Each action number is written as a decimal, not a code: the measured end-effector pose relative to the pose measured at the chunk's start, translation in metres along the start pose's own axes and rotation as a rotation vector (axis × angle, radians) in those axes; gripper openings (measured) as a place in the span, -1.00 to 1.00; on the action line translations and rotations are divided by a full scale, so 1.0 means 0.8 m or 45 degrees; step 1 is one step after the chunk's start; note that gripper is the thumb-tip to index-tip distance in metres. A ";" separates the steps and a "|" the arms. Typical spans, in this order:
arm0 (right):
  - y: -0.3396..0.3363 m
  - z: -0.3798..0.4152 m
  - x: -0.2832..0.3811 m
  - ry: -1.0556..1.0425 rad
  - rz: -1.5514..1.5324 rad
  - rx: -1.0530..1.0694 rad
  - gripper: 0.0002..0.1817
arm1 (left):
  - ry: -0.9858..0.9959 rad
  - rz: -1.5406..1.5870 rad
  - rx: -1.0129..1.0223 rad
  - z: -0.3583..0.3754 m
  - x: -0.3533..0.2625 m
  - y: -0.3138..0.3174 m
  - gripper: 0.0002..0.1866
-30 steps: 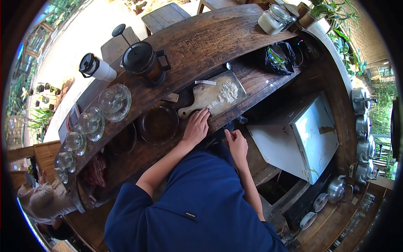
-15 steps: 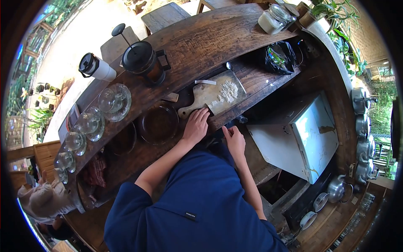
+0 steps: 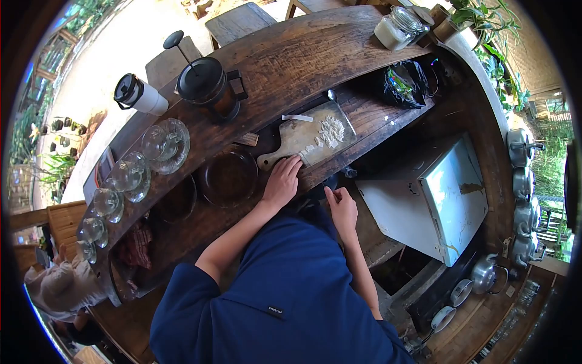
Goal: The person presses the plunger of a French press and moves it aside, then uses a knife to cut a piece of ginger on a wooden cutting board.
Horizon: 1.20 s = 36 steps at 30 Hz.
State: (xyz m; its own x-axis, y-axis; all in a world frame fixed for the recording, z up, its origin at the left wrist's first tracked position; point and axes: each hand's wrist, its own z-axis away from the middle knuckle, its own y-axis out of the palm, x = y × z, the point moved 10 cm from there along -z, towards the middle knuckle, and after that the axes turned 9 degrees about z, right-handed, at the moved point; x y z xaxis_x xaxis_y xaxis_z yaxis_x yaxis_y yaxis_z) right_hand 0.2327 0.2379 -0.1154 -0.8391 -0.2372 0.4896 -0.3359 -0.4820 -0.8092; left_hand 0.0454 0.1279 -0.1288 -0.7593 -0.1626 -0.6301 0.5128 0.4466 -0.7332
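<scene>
My left hand (image 3: 282,182) lies at the near edge of a wooden cutting board (image 3: 290,134), fingers stretched out together and fingertips resting by pale flat pieces (image 3: 308,151). A heap of whitish chopped pieces (image 3: 331,130) covers the right part of the board. Above it on the board lies a white strip (image 3: 297,118). My right hand (image 3: 343,209) hovers off the counter's front edge, thumb against curled fingers; whatever it may hold cannot be made out. A spoon (image 3: 331,94) sits just beyond the board.
Left of the board is a dark round tray (image 3: 229,177). A French press (image 3: 206,85), a white tumbler (image 3: 140,96) and several glass cups on saucers (image 3: 167,145) stand on the raised counter. A black plastic bag (image 3: 405,84) and glass jar (image 3: 397,29) are at right, above a white box-like cabinet (image 3: 424,200).
My right hand has moved slightly down and right, away from the board. A dark shape beside my left fingertips no longer shows. My left hand stays almost in place.
</scene>
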 end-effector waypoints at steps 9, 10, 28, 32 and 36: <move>0.010 -0.005 0.010 -0.044 0.033 0.021 -0.46 | 0.016 -0.002 -0.035 0.000 -0.001 -0.002 -0.55; 0.010 -0.007 0.013 -0.055 0.036 0.018 -0.46 | 0.021 -0.001 -0.034 -0.001 -0.002 -0.002 -0.55; 0.004 -0.019 -0.008 0.019 -0.063 0.039 -0.45 | 0.058 0.130 -0.111 0.002 -0.009 -0.007 -0.52; -0.007 -0.026 -0.007 0.018 -0.072 -0.027 -0.44 | 0.066 0.115 -0.080 -0.005 -0.012 0.000 -0.52; -0.005 -0.013 -0.004 0.022 -0.056 0.014 -0.46 | 0.065 0.130 -0.076 -0.009 -0.014 0.010 -0.52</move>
State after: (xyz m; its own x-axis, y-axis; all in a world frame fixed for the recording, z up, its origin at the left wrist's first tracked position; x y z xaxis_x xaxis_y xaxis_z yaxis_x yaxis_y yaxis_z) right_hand 0.2318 0.2495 -0.1173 -0.8309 -0.2014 0.5186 -0.3678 -0.5007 -0.7836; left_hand 0.0550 0.1393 -0.1258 -0.7247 -0.0692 -0.6856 0.5647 0.5104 -0.6485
